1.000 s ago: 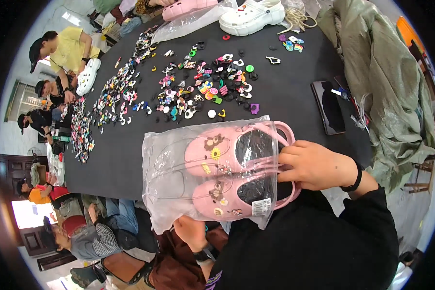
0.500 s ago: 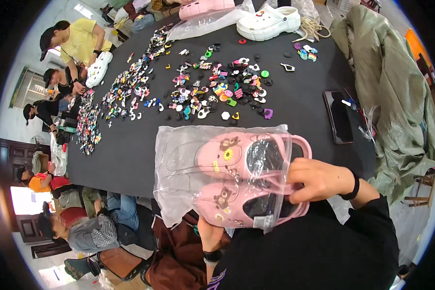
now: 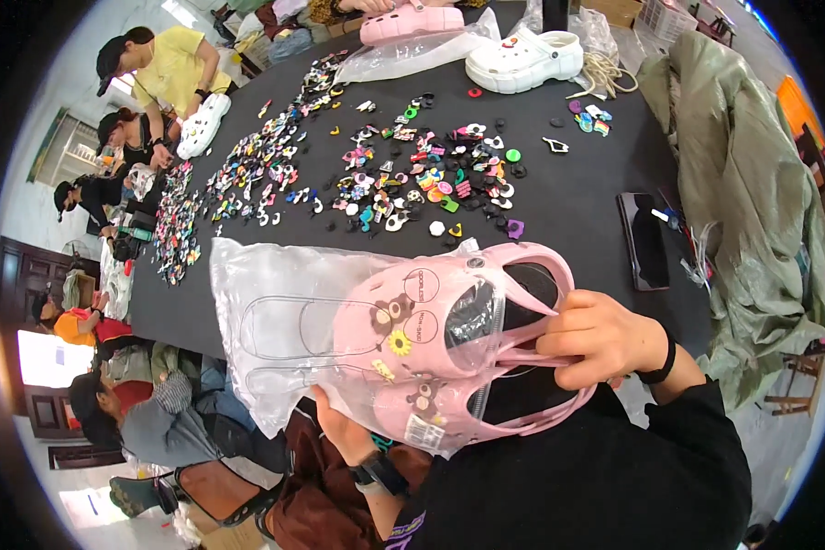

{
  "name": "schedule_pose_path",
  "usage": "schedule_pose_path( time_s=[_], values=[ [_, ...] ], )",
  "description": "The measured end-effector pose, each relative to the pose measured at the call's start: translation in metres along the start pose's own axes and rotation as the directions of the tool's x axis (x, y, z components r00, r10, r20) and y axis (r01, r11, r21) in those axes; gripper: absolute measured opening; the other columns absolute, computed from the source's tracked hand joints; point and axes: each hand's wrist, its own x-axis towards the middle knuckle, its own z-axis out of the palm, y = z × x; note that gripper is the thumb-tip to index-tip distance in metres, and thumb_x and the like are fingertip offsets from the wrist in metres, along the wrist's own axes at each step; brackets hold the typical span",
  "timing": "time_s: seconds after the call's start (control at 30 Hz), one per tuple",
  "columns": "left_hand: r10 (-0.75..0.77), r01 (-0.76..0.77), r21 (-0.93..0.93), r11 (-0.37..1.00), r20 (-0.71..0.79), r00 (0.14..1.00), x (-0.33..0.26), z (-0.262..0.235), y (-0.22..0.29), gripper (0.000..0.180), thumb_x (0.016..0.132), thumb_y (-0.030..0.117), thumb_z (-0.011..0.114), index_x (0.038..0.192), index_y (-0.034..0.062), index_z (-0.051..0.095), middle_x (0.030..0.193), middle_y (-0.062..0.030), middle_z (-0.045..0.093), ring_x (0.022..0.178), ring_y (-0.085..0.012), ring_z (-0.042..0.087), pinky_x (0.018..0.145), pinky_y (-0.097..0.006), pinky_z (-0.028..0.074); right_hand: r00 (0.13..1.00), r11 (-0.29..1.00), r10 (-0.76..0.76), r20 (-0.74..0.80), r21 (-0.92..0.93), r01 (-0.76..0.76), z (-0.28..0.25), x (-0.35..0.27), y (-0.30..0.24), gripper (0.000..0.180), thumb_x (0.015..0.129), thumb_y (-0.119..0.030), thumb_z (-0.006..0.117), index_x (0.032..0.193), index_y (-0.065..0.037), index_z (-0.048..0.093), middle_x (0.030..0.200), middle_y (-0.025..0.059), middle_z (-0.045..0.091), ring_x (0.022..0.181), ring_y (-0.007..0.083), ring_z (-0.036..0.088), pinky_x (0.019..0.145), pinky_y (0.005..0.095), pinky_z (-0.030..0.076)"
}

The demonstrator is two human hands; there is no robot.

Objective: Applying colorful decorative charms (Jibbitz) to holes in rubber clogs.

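A pair of pink clogs (image 3: 486, 403) with bear and flower charms lies side by side, toes pointing left, partly inside a clear plastic bag (image 3: 275, 325). Their heel ends and straps stick out of the bag's mouth on the right. My right hand (image 3: 588, 339) is closed around the heel straps where the two clogs meet. Below the bag's lower edge, my left hand (image 3: 344, 429) grips the bag from underneath, thumb showing and the other fingers mostly hidden. The bag's left end is flat, with no clog in it.
Loose shoe charms (image 3: 422, 174) are spread over the black table (image 3: 559, 202). A white clog (image 3: 522, 62) and a pink clog (image 3: 412, 26) stand at the far side. A phone (image 3: 643, 240) lies right, beside a green tarp (image 3: 733, 202). Several people work at left.
The bag has shifted left over the clogs, leaving more of the heel ends outside. My left hand has moved left along the bag's underside. My right hand still grips the straps.
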Motion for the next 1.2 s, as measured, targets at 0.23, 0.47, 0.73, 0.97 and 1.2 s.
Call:
schedule_pose_path(
  time_s=[0.23, 0.47, 0.73, 0.97, 1.2],
  values=[
    [0.110, -0.112, -0.027, 0.993, -0.066, 0.992, 0.015, -0.003, 0.007, 0.041, 0.101, 0.038, 0.041, 0.119, 0.0036, 0.053, 0.115, -0.0123, 0.061, 0.104, -0.0274, 0.058, 0.094, -0.044, 0.047, 0.996, 0.990, 0.043, 0.072, -0.136, -0.033, 0.008, -0.011, -0.001, 0.016, 0.064, -0.015, 0.061, 0.068, -0.011, 0.047, 0.091, 0.0050, 0.059, 0.081, 0.0182, 0.058, 0.064, 0.0307, 0.046],
    [0.199, -0.201, 0.007, 0.979, 0.129, 0.972, 0.009, -0.003, 0.005, 0.042, 0.099, 0.039, 0.046, 0.127, 0.0080, 0.050, 0.122, -0.0115, 0.057, 0.112, -0.0265, 0.054, 0.098, -0.046, 0.042, 0.987, 0.981, 0.132, 0.093, -0.156, -0.117, -0.011, -0.006, -0.004, 0.013, 0.067, -0.016, 0.062, 0.072, -0.011, 0.051, 0.093, 0.0035, 0.060, 0.088, 0.0193, 0.059, 0.072, 0.0332, 0.045],
    [0.099, -0.264, 0.450, 0.853, 0.356, 0.929, 0.023, 0.037, -0.008, 0.074, 0.086, 0.015, 0.063, 0.147, 0.0035, 0.022, 0.144, -0.0187, 0.038, 0.132, -0.0360, 0.039, 0.110, -0.051, 0.032, 0.982, 0.971, 0.142, 0.125, 0.174, -0.162, 0.018, -0.016, 0.025, 0.006, 0.071, -0.009, 0.060, 0.074, -0.007, 0.055, 0.096, 0.0087, 0.057, 0.089, 0.0274, 0.055, 0.075, 0.0371, 0.041],
    [0.189, -0.345, 0.817, 0.461, 0.290, 0.938, 0.050, 0.110, -0.019, 0.017, 0.083, 0.006, 0.070, 0.099, -0.0001, 0.066, 0.091, 0.0019, 0.064, 0.080, -0.0063, 0.056, 0.068, -0.024, 0.044, 0.976, 0.960, 0.092, 0.199, 0.243, -0.140, 0.017, -0.015, 0.007, 0.009, 0.071, -0.012, 0.061, 0.078, -0.010, 0.057, 0.098, 0.0075, 0.057, 0.091, 0.0250, 0.056, 0.073, 0.0368, 0.041],
    [0.344, -0.360, 0.397, 0.845, 0.112, 0.932, 0.059, 0.086, 0.014, 0.028, 0.097, 0.018, 0.053, 0.119, 0.0012, 0.054, 0.107, -0.0102, 0.064, 0.094, -0.0220, 0.063, 0.084, -0.036, 0.052, 0.967, 0.961, 0.249, 0.045, 0.109, -0.253, -0.010, -0.027, -0.009, 0.016, 0.061, -0.011, 0.070, 0.074, -0.015, 0.061, 0.094, 0.0010, 0.062, 0.088, 0.0221, 0.060, 0.071, 0.0360, 0.040]
  ],
)
